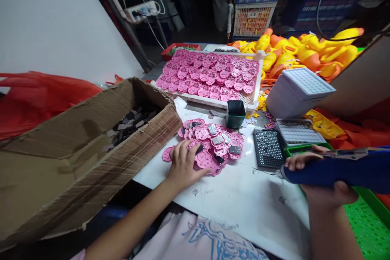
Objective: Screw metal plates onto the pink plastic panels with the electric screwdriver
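Observation:
My left hand [184,166] rests with fingers spread on the near left side of a pile of pink plastic pieces [207,160]. The pieces are scalloped and flat, and several bear grey or black rectangular patches [235,150]. Whether the fingers grip one piece cannot be made out. On the right, my right hand [324,195] is wrapped round a blue electric screwdriver [338,170], held nearly level with its metal tip pointing left. Below that tip lies a black perforated tray of screws [269,148]. A dark square cup [235,114] stands just behind the pink pile.
A cardboard box [146,146] with dark flat pads borders the left. Behind, a white crate [255,105] holds rows of pink pieces. At right are stacked white trays [298,93], yellow-orange plastic parts [310,55] and a green basket [365,223]. A power strip [141,11] hangs at the back.

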### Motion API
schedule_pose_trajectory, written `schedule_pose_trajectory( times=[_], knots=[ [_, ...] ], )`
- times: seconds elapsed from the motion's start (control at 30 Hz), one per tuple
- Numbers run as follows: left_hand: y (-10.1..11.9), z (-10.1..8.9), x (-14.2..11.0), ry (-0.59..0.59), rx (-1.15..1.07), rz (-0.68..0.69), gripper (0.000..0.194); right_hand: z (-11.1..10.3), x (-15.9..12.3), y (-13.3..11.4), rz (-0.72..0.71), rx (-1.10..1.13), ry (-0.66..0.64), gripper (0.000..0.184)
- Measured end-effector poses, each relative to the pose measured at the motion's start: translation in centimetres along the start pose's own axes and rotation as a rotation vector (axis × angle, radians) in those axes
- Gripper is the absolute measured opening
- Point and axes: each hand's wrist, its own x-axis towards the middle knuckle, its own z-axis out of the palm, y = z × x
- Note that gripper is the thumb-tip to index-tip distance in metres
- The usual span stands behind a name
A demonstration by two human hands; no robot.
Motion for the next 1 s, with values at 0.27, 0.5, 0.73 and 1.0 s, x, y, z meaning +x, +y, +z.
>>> schedule_pose_trajectory(
  times=[0.27,0.5,0.73,1.0],
  knots=[
    [0.8,2.9,-1.7,-0.045,0.084,-0.046,0.088,0.1,0.1,0.1,0.018,-0.01,0.003,0.057],
    [1.3,2.2,-1.8,-0.1,0.036,0.065,0.082,0.1,0.2,0.5,0.033,0.001,-0.006,0.054],
    [1.7,1.8,-0.6,-0.019,0.05,0.071,0.088,0.4,0.1,0.6,0.051,0.038,-0.02,0.055],
    [1.6,2.0,6.4,-0.195,0.114,-0.037,0.087,0.4,0.0,0.9,0.069,0.038,-0.014,0.056]
  ],
)
